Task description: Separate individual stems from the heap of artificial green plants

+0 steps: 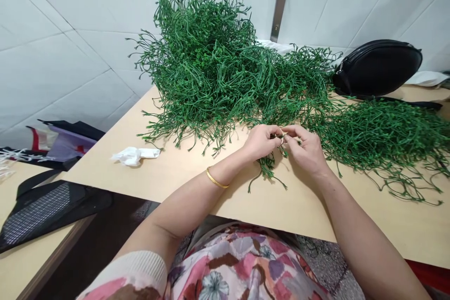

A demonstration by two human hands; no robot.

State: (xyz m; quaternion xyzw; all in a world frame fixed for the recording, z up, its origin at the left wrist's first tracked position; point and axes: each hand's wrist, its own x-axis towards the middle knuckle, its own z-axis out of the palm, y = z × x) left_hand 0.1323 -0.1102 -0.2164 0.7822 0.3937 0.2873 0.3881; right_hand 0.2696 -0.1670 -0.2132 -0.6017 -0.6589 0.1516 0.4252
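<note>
Green plastic sprig pinched between left hand and right hand, fingertips closed together, grip point hidden by fingers. Beyond sprig, big green heap; black bag right of heap, strap partly buried.

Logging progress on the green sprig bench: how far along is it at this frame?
Looks done: a tall heap of green sprigs is stacked at the back of the table, though whether it is finished stock can't be confirmed. In hand: the left hand and right hand pinch one small sprig bunch together. Possibly left: a flatter spread of loose sprigs on the right.
</note>
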